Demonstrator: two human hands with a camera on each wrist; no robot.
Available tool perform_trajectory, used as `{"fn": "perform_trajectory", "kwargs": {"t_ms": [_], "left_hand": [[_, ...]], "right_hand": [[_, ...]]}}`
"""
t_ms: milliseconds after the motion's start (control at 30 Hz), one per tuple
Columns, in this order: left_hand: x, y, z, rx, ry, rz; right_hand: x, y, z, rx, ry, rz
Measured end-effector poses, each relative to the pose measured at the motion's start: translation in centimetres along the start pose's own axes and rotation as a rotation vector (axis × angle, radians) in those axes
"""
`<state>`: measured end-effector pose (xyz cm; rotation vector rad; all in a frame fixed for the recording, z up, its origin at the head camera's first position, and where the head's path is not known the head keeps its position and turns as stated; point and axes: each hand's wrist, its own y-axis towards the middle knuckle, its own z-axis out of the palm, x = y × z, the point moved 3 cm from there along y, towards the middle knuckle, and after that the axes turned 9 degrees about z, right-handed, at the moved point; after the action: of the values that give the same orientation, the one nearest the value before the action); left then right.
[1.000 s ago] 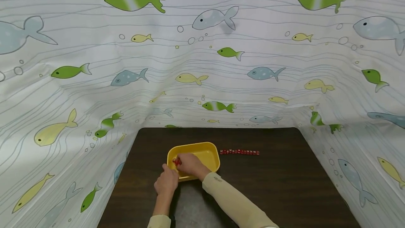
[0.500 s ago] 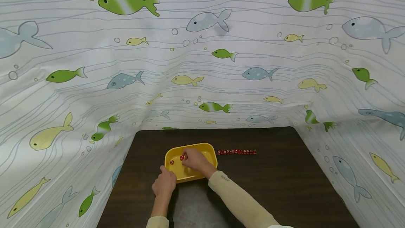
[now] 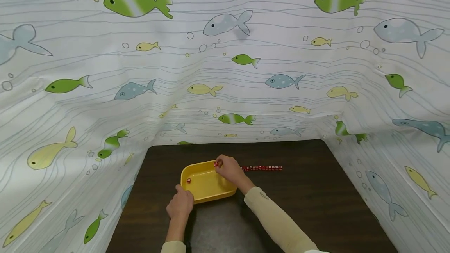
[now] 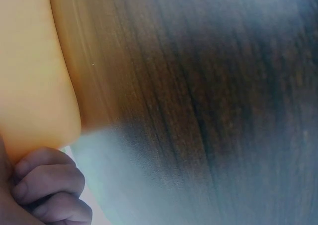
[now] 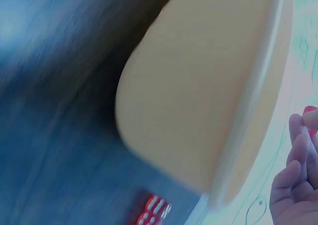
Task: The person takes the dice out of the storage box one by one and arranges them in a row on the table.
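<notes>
A yellow plastic tray (image 3: 214, 196) lies slightly turned on the dark table. My left hand (image 3: 180, 203) grips its front left corner; in the left wrist view the fingers (image 4: 54, 178) are curled at the tray's edge. Between thumb and fingertips my right hand (image 3: 230, 171) pinches a red die (image 3: 216, 164) over the tray's back rim. One more red die (image 3: 188, 180) rests inside the tray, toward the left end. Right of the tray runs a straight row of red dice (image 3: 263, 168) with white pips, its left end partly hidden behind the right hand.
The dark wood-grain table (image 3: 309, 202) spreads to the right of the tray. A white curtain (image 3: 225, 100) printed with fish surrounds the table at the back and both sides. A grey patch (image 3: 221, 225) shows at the front, between the forearms.
My right hand has picked a die from the left part of the tray and carried it up and right to the back rim, leaving one die behind. The left hand stays at the corner.
</notes>
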<state>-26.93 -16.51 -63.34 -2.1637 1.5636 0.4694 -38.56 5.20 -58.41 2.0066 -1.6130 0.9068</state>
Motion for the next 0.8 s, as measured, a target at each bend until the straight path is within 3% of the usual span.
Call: {"fn": "perform_trajectory", "kwargs": {"t_ms": [200, 400, 800], "left_hand": [[0.0, 0.0, -0.4, 0.005, 0.0, 0.003], [0.0, 0.1, -0.9, -0.008, -0.004, 0.012], [0.4, 0.2, -0.1, 0.042, -0.066, -0.021]], "right_hand": [[-1.9, 0.0, -2.3, -0.077, 0.049, 0.079], [-3.4, -0.1, -4.4, -0.112, 0.092, 0.097], [-7.0, -0.9, -7.9, -0.227, 0.137, 0.139]]}}
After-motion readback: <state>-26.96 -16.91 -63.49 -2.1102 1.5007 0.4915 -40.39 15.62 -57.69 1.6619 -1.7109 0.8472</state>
